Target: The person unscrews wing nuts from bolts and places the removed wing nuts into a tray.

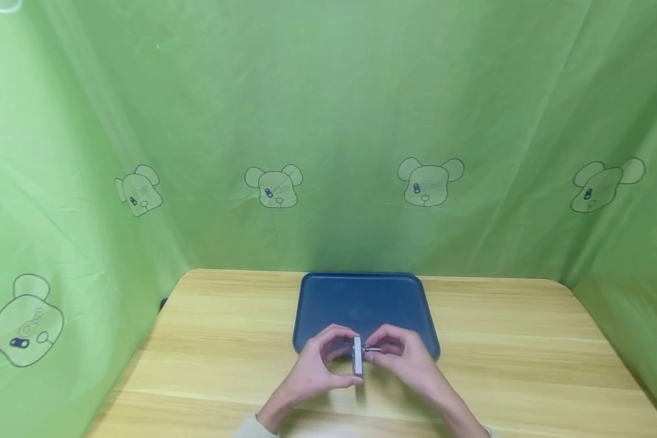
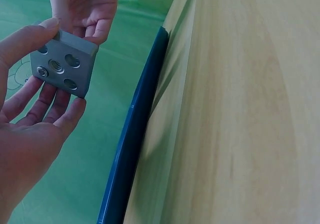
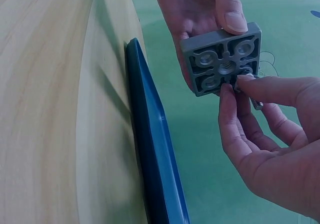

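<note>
My left hand (image 1: 320,362) holds a grey square metal plate (image 2: 62,64) upright by its edges, thumb on one edge and fingers on the opposite one. The plate has a threaded centre hole and round corner holes; a bolt head (image 2: 42,71) sits in one corner hole. On the ribbed face (image 3: 226,66), my right hand (image 1: 405,356) pinches the bolt close to that corner with thumb and fingertips. The bolt's threaded shank (image 3: 256,104) sticks out past the fingers. Whether a nut is between the fingertips is hidden.
Beneath and beyond the hands lies a dark blue tray (image 1: 361,292) on the wooden table (image 1: 504,340). A green curtain (image 1: 350,121) with bear drawings surrounds the table at the back and sides.
</note>
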`<state>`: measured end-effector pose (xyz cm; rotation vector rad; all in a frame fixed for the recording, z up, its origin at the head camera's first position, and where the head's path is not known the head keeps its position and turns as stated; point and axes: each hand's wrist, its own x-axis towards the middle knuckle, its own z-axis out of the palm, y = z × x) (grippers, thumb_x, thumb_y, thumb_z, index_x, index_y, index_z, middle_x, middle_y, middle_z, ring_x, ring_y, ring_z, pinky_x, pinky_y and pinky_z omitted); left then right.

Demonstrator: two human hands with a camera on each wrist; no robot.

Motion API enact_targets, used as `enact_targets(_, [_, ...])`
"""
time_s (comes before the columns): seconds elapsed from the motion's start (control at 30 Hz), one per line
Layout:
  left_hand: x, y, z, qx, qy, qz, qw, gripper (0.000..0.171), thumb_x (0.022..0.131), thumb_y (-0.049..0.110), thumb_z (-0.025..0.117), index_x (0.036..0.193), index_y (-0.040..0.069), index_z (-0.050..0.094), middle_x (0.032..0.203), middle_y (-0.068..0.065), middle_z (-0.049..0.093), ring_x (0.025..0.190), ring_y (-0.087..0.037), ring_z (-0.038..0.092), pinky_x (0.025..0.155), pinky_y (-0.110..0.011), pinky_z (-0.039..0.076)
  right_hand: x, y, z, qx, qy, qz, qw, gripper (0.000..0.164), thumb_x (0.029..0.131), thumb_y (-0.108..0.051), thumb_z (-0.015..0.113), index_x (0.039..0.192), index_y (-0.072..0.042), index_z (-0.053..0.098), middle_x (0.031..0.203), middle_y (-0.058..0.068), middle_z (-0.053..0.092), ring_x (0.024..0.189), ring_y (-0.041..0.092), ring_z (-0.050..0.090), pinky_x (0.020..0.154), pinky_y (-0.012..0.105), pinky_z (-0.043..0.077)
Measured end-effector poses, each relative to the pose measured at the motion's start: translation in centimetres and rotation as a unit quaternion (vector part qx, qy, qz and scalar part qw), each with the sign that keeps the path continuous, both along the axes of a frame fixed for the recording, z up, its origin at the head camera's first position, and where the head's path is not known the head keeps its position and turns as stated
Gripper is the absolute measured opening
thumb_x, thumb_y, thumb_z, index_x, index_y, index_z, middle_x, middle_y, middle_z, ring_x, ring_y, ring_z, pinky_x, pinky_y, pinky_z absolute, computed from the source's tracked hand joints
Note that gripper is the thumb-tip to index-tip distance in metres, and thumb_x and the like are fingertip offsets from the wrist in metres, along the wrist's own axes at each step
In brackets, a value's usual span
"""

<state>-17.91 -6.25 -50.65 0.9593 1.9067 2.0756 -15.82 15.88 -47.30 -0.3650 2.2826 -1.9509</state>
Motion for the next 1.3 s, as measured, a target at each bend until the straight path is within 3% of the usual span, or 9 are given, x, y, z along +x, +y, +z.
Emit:
enact_targets(0.3, [-0.04, -0.07, -0.01, 0.004, 0.012, 0.000, 0.9999, 0.065, 0.072, -0.009, 0.087, 0.130, -0.003, 0.058, 0.131, -0.027, 0.054, 0.127, -0.027, 0.056, 0.114, -0.042, 0.048, -0.07, 0.14, 0.11, 0.015, -0.007, 0.006, 1.000, 0.025, 0.089, -0.016, 0.080, 0.107, -0.002, 0.070, 0.109, 0.015, 0.071, 0.100, 0.023, 0.073, 0.089, 0.030, 0.063])
enact_targets(0.53, [0.00, -0.09, -0.10, 0.002, 0.016, 0.006, 0.9999, 0.065, 0.072, -0.008, 0.087, 0.130, 0.002, 0.059, 0.131, -0.017, 0.056, 0.128, -0.027, 0.056, 0.114, -0.041, 0.047, -0.21, -0.17, -0.12, -0.022, -0.027, 0.002, 0.999, 0.031, 0.101, -0.021, 0.066, 0.110, 0.009, 0.066, 0.105, 0.021, 0.072, 0.093, 0.030, 0.074, 0.085, 0.041, 0.065])
enact_targets(0.87, [0.06, 0.05, -0.08, 0.005, 0.017, 0.000, 0.9998, 0.066, 0.072, -0.009, 0.087, 0.131, 0.003, 0.060, 0.131, -0.016, 0.056, 0.128, -0.028, 0.055, 0.114, -0.042, 0.047, -0.05, -0.36, -0.26, -0.023, -0.036, -0.007, 0.999, 0.030, 0.100, -0.019, 0.067, 0.108, 0.010, 0.066, 0.102, 0.021, 0.073, 0.091, 0.034, 0.074, 0.082, 0.040, 0.066])
enact_targets(1.07, [0.04, 0.05, -0.10, 0.008, 0.017, -0.002, 0.9998, 0.066, 0.073, -0.009, 0.086, 0.131, -0.004, 0.058, 0.132, -0.017, 0.055, 0.128, -0.028, 0.055, 0.114, -0.042, 0.047, 0.08, -0.23, -0.08, -0.039, -0.035, 0.009, 0.999, 0.030, 0.097, -0.015, 0.071, 0.111, 0.010, 0.065, 0.106, 0.021, 0.072, 0.094, 0.030, 0.074, 0.088, 0.044, 0.064])
enact_targets(1.3, [0.04, 0.03, -0.13, 0.006, 0.011, -0.001, 0.9999, 0.065, 0.072, -0.009, 0.087, 0.130, 0.000, 0.060, 0.131, -0.017, 0.056, 0.129, -0.027, 0.054, 0.114, -0.042, 0.048, 0.08, -0.15, 0.05, -0.049, -0.035, 0.015, 0.998, 0.032, 0.094, -0.010, 0.074, 0.116, 0.011, 0.064, 0.110, 0.022, 0.070, 0.096, 0.027, 0.074, 0.089, 0.036, 0.064])
